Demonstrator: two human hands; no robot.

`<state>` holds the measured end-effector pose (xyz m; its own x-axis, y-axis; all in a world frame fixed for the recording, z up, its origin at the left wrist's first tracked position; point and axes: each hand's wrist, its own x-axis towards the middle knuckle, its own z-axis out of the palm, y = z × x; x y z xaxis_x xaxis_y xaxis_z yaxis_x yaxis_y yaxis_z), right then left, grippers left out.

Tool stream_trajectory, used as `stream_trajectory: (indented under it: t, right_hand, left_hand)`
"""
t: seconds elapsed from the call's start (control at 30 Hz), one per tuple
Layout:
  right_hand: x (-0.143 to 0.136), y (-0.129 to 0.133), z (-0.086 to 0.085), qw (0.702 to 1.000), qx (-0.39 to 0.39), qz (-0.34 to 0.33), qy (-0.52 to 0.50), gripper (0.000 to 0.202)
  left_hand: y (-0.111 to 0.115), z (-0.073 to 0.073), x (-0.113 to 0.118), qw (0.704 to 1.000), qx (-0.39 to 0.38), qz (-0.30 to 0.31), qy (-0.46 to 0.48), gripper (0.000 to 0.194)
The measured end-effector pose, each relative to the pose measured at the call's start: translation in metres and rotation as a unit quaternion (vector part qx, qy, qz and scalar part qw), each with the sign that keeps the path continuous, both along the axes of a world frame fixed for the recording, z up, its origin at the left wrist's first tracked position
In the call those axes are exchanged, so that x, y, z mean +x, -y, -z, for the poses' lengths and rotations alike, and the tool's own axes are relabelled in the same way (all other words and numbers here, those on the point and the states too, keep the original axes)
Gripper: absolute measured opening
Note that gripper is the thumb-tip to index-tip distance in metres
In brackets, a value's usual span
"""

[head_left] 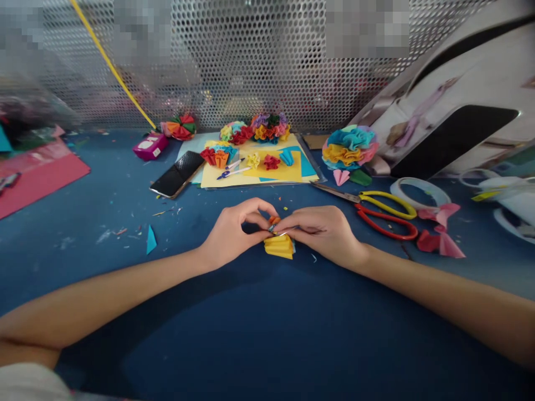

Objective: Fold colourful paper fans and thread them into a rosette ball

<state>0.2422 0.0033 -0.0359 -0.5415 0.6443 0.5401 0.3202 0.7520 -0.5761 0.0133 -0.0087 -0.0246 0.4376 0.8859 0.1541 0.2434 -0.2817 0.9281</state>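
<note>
Both hands meet over the blue table, fingertips close together at a small bundle of pleated paper. Its yellow folded paper [279,247] hangs below the fingers, with a sliver of light blue at its right edge and a bit of orange above. My left hand [238,231] pinches the bundle from the left, thumb and forefinger forming a ring. My right hand [324,231] pinches it from the other side. Something thin and shiny shows between the fingertips, too small to make out. Just beyond lie colored paper sheets [217,178] bearing small folded paper pieces and pens.
Red-and-yellow-handled scissors [387,214] lie on the right, near a roll of tape [420,194] and pink-red paper bows [443,236]. A phone [178,174], a purple box [150,146] and a ruffled paper flower [351,147] stand farther back. A perforated metal panel [251,67] closes off the rear.
</note>
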Motion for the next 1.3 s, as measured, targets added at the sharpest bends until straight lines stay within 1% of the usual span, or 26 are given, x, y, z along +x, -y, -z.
stream_trajectory:
  t: [0.33,0.57,0.83,1.0,1.17,1.3]
  right_hand:
    - [-0.0042,0.0043,0.0009,0.999,-0.043,0.02,-0.021,0.018]
    - [-0.0048,0.0043,0.0008,0.999,-0.034,0.011,-0.04,0.013]
    - [-0.0043,0.005,0.0028,0.999,-0.028,0.023,-0.033,0.015]
    - [-0.0034,0.0052,0.0019,0.999,-0.037,0.02,-0.023,0.019]
    - [-0.0044,0.0058,0.0005,0.998,-0.055,0.021,-0.034,0.022]
    - [-0.004,0.0056,0.0008,0.998,-0.049,0.025,-0.04,0.022]
  left_hand:
    - [0.0001,0.0001,0.0005,1.0,0.012,0.001,-0.012,0.024]
    - [0.0003,0.0,0.0004,1.0,0.018,0.005,-0.014,0.025]
    - [0.0008,-0.0001,0.002,0.999,0.028,0.012,-0.01,0.024]
    - [-0.0002,0.0016,0.0015,0.999,0.037,0.012,-0.004,0.026]
    - [-0.0002,0.001,0.0002,0.999,0.043,0.024,-0.002,0.026]
    - [-0.0007,0.0018,0.0,0.999,0.044,0.023,0.001,0.025]
